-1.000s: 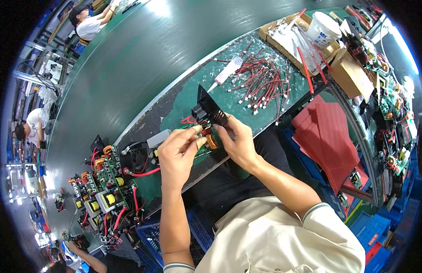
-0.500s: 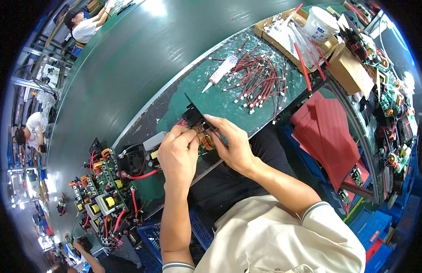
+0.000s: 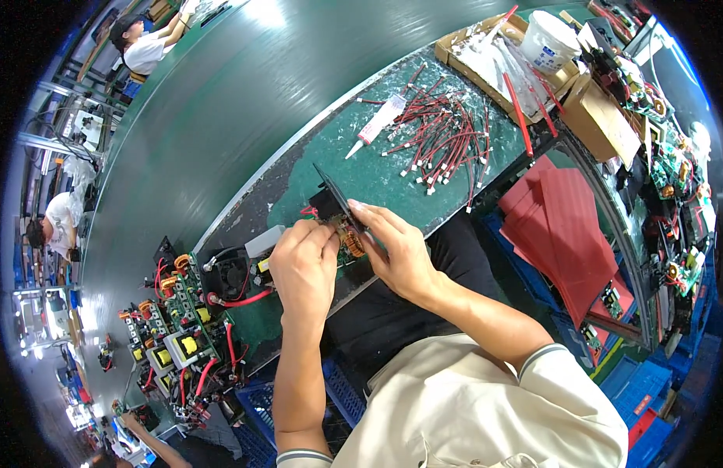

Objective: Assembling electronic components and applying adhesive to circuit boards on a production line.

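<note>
A circuit board (image 3: pixel 340 209) with a black plate, a copper coil and a red wire is held on edge over the green bench top (image 3: pixel 393 168). My right hand (image 3: pixel 396 248) grips the board from the right, fingers along the black plate. My left hand (image 3: pixel 303 265) pinches at the board's near end by the coil, fingertips touching the parts. Both forearms come up from the lower edge.
A pile of red and black wire leads (image 3: pixel 443 140) and a white tube (image 3: pixel 375 126) lie further back. Finished boards with yellow parts (image 3: pixel 182 327) stand at the left. Cardboard boxes (image 3: pixel 517 62), a white tub (image 3: pixel 550 39) and red sheets (image 3: pixel 564 226) are at right. Other people work at far left.
The board has come down and nearer to me, tilting more on edge. Both hands have closed in around its coil end.
</note>
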Demonstrator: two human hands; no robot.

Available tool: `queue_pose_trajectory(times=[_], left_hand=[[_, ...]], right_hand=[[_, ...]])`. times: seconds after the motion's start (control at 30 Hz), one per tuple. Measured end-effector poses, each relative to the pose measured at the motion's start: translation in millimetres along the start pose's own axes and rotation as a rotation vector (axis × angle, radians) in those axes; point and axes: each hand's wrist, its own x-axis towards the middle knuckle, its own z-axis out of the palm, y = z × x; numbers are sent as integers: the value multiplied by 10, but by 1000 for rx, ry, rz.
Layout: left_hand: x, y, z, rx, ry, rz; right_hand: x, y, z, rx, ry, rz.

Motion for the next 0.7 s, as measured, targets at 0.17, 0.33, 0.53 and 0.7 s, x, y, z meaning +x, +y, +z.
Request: queue_pose_trajectory(times=[0.17,0.33,0.53,0.7], left_hand=[[16,47,25,162,20,187],[19,-50,51,190,93,176],[31,-162,-240,175,6,30],[-373,-361,-355,362,-340,-116]], right_hand=[[-68,-96,40,-31,7,53],[26,-14,139,29,22,36],[505,311,167,-3,5,154],[584,526,47,-392,-61,148]])
